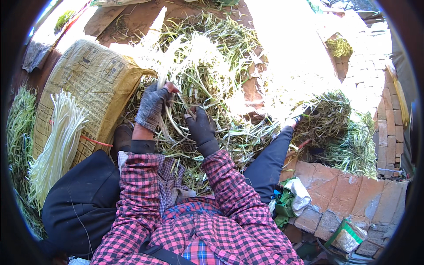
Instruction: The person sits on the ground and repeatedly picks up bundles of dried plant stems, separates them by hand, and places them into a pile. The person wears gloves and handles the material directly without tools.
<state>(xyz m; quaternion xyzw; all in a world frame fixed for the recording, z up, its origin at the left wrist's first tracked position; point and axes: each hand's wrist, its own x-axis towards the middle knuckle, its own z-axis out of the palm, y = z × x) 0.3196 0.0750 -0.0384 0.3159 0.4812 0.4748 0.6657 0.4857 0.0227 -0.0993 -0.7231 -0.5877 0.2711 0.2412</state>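
Observation:
My left hand (153,103), in a grey glove with bare fingertips, is closed around a small bunch of long pale stalks (162,78), which look like blanched chives. Their white ends hang below the fist, and their upper part fades into glare. My right hand (201,127), in a dark glove, is just to the right with its fingers bent among loose strands. Whether it grips any of them is hidden. Beneath both hands spreads a heap of loose green and pale leaves (241,135).
At the left, a tied bundle of pale stalks (61,142) leans on a yellow printed sack (89,73). More greens (21,129) lie at the far left. Right of my leg are another leaf pile (347,142), brick paving (344,188), a green and white cloth (291,198) and a box-like packet (346,236).

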